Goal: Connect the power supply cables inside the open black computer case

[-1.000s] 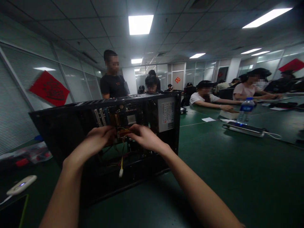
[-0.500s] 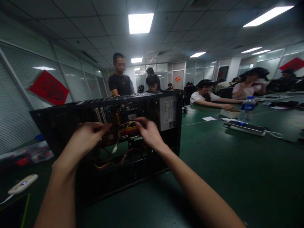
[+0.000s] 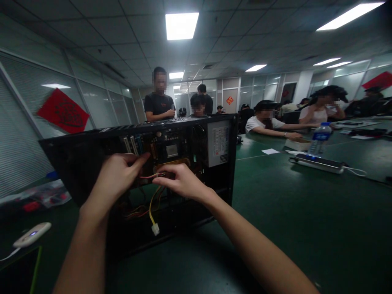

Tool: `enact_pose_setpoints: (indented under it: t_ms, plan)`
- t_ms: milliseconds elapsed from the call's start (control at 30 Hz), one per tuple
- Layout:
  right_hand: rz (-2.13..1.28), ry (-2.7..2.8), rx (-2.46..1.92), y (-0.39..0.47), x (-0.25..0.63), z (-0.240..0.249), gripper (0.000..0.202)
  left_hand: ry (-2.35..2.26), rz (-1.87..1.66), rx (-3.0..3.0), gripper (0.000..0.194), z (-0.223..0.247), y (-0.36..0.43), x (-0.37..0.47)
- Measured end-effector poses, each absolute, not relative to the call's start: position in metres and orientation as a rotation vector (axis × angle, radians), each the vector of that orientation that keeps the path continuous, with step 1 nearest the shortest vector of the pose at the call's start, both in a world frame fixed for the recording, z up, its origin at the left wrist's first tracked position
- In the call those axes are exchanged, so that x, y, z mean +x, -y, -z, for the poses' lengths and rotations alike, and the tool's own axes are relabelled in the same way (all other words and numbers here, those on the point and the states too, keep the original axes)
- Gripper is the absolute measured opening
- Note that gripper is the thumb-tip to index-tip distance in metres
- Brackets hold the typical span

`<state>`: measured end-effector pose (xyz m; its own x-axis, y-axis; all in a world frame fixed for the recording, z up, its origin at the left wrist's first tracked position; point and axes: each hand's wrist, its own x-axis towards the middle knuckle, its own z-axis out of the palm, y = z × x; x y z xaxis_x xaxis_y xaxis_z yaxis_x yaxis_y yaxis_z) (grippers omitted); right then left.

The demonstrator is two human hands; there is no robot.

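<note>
Case stands on desk, hands at open side. Right hand pinches red wires; left hand curls beside them, grip hidden. Advisable: avoid tugging wires, leave slack, keep dangling plug clear of case edge.

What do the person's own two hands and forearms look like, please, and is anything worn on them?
The left hand and right hand are without gloves. Left forearm and right forearm show no sleeve, watch or bracelet.

At least 6 ceiling panels glare white, yet the computer case is dim, its inside nearly black.
</note>
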<state>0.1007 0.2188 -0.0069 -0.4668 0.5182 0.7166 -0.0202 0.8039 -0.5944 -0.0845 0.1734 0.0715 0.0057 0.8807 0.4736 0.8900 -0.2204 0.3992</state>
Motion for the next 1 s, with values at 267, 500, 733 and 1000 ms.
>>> enact_pose_setpoints:
  t_ms: [267,500,733,1000]
  plan:
    - [-0.842,1.615,-0.464,-0.231,0.109,0.001,0.048,1.968,0.823,-2.628,0.059,-0.062,-0.179,-0.086]
    - [-1.036,1.34,-0.509,-0.238,0.112,0.001,0.054,1.893,0.906,-2.876,0.049,-0.066,-0.174,-0.1]
    - [-1.119,1.335,-0.474,-0.23,0.11,-0.004,0.055,1.76,0.733,-2.892,0.063,-0.064,-0.17,-0.097]
    - [-1.163,1.502,-0.41,-0.224,0.107,-0.002,0.054,1.575,0.575,-2.879,0.045,-0.047,-0.191,-0.077]
